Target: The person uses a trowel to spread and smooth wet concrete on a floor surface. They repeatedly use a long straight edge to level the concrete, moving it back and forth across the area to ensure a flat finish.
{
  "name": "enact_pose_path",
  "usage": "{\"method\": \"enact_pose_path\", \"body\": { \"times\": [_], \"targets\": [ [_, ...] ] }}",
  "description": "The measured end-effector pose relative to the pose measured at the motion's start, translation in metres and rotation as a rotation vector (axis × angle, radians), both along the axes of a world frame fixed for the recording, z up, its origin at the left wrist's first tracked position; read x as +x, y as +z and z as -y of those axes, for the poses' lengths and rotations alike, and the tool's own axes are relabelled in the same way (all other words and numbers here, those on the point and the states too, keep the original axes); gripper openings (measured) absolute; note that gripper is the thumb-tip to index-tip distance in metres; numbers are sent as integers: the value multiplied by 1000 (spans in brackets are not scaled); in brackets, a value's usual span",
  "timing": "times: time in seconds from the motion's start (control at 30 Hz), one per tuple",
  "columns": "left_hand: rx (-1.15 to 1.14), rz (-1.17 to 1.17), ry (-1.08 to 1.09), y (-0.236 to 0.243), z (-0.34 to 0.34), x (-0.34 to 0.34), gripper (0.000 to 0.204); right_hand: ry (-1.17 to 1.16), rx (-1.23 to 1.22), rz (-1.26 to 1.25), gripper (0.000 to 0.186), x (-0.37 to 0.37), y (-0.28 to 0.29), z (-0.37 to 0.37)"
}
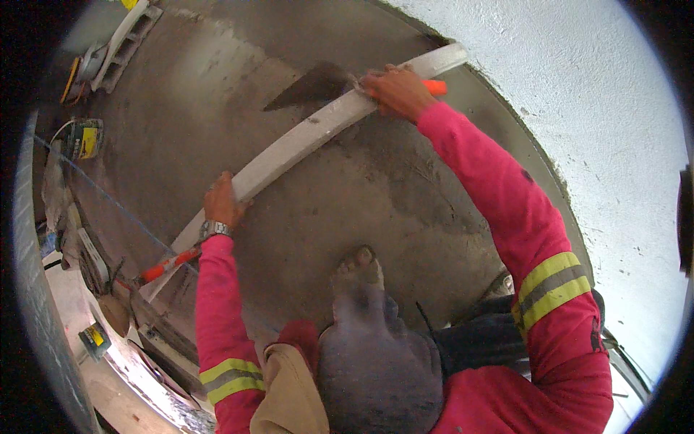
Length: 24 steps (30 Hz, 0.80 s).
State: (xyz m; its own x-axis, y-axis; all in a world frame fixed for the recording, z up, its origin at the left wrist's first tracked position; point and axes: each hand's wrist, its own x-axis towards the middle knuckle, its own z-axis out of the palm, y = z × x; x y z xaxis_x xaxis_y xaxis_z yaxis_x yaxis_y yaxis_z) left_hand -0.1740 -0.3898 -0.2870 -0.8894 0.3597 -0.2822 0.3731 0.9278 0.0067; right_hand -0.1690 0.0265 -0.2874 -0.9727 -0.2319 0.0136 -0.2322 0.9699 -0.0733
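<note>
A long pale screed bar (300, 145) lies slantwise over the grey mortar floor (340, 188), its far end close to the wall. Wrapped around its nearer part is my left hand (223, 201), with a metal watch at the wrist. My right hand (401, 90) is closed at the bar's far part and also holds a trowel (311, 88). The trowel's orange handle sticks out to the right of the fist, and its dark pointed blade reaches left beyond the bar. My fingers partly hide both grips.
A white wall (622, 159) borders the floor on the right. A blue string (108, 194) crosses at left, near a red-orange tool handle (168, 266). A hollow block (129, 50) and a yellow-labelled container (88, 140) stand at far left. My bare foot (358, 271) rests below the bar.
</note>
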Motion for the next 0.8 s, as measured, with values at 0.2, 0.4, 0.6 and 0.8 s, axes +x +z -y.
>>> {"method": "enact_pose_path", "body": {
  "times": [0.2,0.4,0.6,0.8],
  "targets": [
    [24,18,-38,4,4,5,74,4,9,-41,24,25,7,0],
    [-4,-18,96,12,25,-22,81,-239,-103,-137,35,20,66,-8],
    [-4,-104,98,37,51,-71,81,-473,-960,232,24,86,120,-3],
    [21,-229,81,42,50,-85,77,-698,-1401,1062,30,162,62,74]
  ]
}}
